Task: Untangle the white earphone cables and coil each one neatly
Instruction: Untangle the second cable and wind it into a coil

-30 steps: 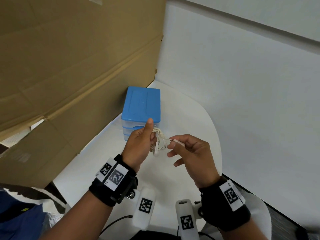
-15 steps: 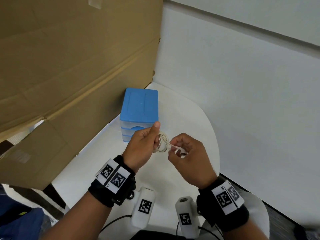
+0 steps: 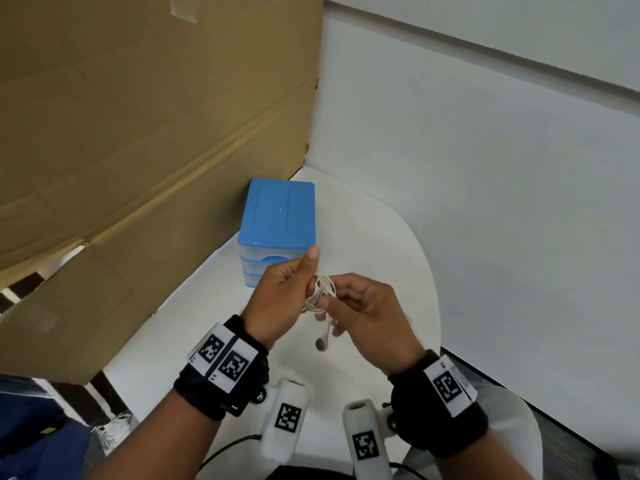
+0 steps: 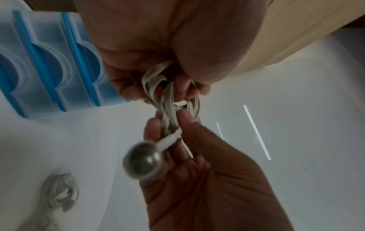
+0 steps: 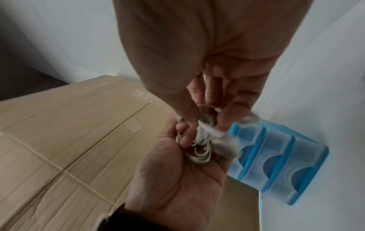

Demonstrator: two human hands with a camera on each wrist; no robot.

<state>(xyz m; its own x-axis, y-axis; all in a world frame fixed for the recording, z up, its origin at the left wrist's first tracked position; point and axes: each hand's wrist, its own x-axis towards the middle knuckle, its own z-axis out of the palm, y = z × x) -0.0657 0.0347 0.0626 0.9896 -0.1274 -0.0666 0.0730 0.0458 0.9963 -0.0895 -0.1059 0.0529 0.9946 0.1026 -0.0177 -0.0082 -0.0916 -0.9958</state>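
Above the white bench point(image 3: 194, 327), both hands, left hand point(image 3: 280, 299) and right hand point(image 3: 372, 322), pinch the light, limp white earphone cable coil point(image 3: 322, 289); best gripped across its loops, blue plastic drawer box point(image 3: 278, 216) at 12 o'clock.

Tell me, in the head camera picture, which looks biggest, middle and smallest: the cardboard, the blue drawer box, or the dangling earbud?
1. cardboard
2. blue drawer box
3. earbud

The differences are too large for nearness to change this order.

Black wristbands point(image 3: 221, 386) with white square-code tags point(image 3: 446, 386); white tagged wrist cameras point(image 3: 285, 424).

blue drawer box point(image 3: 279, 216) ahead, cardboard point(image 3: 138, 133) left, wall point(image 3: 485, 168) right
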